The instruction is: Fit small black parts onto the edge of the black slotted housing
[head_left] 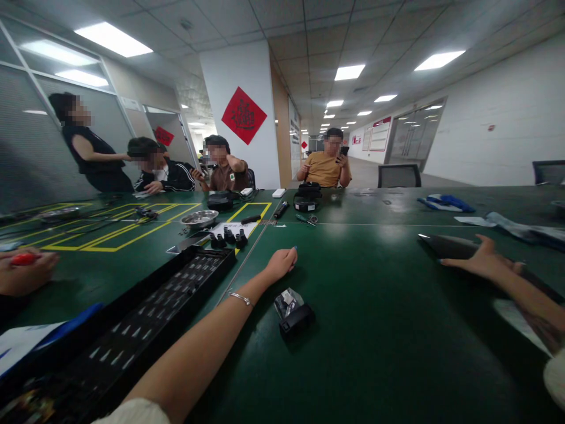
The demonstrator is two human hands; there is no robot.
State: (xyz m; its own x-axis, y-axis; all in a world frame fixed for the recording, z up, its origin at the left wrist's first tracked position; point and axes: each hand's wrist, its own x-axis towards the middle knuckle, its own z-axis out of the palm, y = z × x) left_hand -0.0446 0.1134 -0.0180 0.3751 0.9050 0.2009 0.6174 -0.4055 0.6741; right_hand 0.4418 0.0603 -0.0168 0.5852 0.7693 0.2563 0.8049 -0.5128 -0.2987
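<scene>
My left hand is stretched out over the green table, its fingers curled together. Whatever lies inside them, if anything, is hidden. Just below that wrist sit a small clear bag of parts and a black plastic piece, touching one another. At the right, my right hand grips a long dark flat panel, with thumb and fingers spread across it. To the left of my left forearm lies a long black tray with rows of screws on its floor.
Several black cylindrical parts stand behind the tray, near a metal bowl. Another person's hand holds a red object at the left edge. Blue-and-white packaging lies far right. People are across the table.
</scene>
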